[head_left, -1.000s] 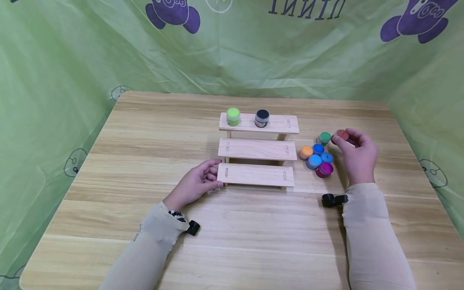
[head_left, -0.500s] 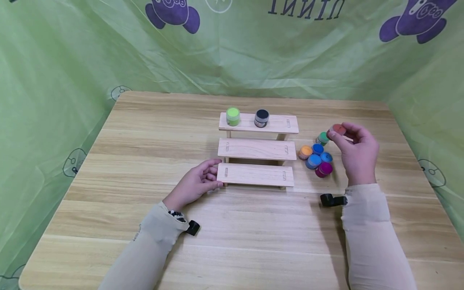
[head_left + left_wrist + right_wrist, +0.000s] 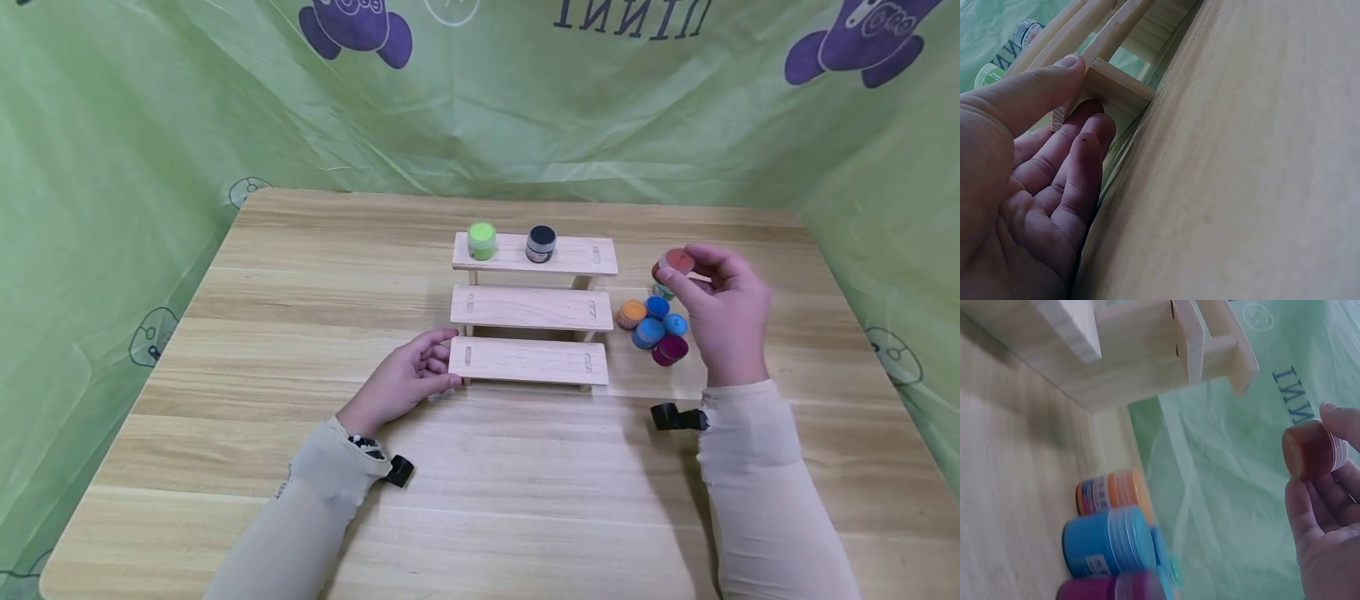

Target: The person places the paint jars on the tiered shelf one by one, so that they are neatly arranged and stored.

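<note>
In the head view a three-step wooden display stand [image 3: 528,362] stands mid-table. My left hand [image 3: 405,375] holds the left end of its lowest step; in the left wrist view the thumb [image 3: 1054,87] lies against the board and the other fingers curl beneath it. My right hand [image 3: 723,312] pinches a small red-brown paint jar [image 3: 677,262] in the air, right of the stand. In the right wrist view this jar [image 3: 1310,450] is tilted between thumb and fingers. A light green jar [image 3: 482,240] and a black-lidded jar [image 3: 541,243] stand on the top step.
Right of the stand cluster several jars: orange [image 3: 632,314], dark blue [image 3: 657,307], light blue [image 3: 648,333], another blue [image 3: 676,324], purple [image 3: 670,350] and a partly hidden green one [image 3: 663,292]. A green printed curtain [image 3: 480,125] hangs behind the wooden table [image 3: 525,500].
My right hand has lifted the red-brown jar off the table beside the green jar and moved it up and left, over the green jar. The left hand has stayed put.
</note>
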Demonstrator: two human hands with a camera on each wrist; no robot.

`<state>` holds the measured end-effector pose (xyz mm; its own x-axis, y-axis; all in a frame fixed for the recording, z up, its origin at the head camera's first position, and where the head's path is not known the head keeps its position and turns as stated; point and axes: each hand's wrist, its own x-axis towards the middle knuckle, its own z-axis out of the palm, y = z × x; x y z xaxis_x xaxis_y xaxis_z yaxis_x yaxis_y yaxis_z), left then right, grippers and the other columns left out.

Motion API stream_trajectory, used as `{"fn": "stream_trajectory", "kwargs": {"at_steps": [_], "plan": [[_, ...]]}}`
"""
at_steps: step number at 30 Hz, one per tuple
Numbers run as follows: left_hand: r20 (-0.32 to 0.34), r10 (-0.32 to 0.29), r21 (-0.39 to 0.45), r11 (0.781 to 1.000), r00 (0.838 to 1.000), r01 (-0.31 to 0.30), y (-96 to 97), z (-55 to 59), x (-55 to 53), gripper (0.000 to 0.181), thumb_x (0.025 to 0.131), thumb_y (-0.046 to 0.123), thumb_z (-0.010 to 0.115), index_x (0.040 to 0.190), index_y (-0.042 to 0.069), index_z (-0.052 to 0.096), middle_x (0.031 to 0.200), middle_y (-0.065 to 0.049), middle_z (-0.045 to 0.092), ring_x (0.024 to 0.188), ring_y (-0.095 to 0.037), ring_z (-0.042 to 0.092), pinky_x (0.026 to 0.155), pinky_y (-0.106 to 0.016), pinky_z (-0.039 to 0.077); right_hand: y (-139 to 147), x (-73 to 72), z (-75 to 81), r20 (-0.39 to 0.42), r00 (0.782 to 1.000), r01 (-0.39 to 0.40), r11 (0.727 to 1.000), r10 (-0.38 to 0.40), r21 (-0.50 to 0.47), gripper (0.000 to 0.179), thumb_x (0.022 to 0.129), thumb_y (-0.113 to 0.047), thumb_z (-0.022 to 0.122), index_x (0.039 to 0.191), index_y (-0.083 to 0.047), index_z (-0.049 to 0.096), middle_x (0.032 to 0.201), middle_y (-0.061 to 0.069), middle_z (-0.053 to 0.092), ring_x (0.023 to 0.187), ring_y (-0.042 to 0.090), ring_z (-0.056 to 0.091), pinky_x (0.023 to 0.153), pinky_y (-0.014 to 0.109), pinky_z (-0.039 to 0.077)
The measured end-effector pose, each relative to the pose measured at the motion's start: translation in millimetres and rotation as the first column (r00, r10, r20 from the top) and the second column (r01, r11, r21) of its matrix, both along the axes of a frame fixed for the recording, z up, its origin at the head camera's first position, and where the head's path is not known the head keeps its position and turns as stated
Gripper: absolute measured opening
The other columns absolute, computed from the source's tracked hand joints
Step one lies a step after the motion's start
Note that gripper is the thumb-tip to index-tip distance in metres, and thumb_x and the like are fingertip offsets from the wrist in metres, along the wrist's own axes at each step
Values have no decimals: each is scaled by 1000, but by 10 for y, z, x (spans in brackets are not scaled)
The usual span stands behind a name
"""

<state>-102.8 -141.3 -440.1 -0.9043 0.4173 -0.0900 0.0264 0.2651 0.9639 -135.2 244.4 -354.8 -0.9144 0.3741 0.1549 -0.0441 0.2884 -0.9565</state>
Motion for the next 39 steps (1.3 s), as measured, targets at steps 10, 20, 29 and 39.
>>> {"fn": "stream_trajectory", "kwargs": {"at_steps": [10, 20, 29, 39], "plan": [[2, 2, 5, 1000, 1000, -2, -1, 10, 6, 68, 86, 2, 78, 146, 4, 46, 112, -14, 64, 94, -22, 62, 81, -25, 56, -167, -52, 25, -31, 997, -72, 997, 72, -11, 42, 83, -23, 84, 120, -8, 70, 108, 2, 69, 100, 16, 67, 79, 16, 54], [-5, -5, 10, 1000, 1000, 5, -2, 14, 0, 67, 86, 2, 78, 145, 3, 47, 111, -15, 64, 94, -22, 62, 81, -25, 55, -311, -155, 102, -32, 994, -103, 993, 105, 56, 41, 82, -25, 85, 118, -10, 71, 107, -1, 69, 97, 14, 66, 76, 16, 54], [1, -4, 14, 1000, 1000, 4, 5, 17, 1, 67, 86, 2, 78, 146, 3, 46, 112, -15, 64, 95, -22, 62, 81, -25, 55, -452, -205, 98, -26, 988, -152, 988, 152, 35, 40, 84, -22, 84, 118, -7, 69, 107, 0, 69, 98, 15, 66, 81, 17, 54], [3, -13, 20, 1000, 1000, 13, 4, 23, 6, 67, 87, 1, 77, 146, 3, 46, 113, -15, 65, 94, -23, 62, 80, -25, 56, -567, -275, 80, 1, 988, -155, 985, 156, 76, 47, 83, -28, 85, 121, -7, 69, 112, 2, 68, 101, 13, 60, 86, 21, 49]]}}
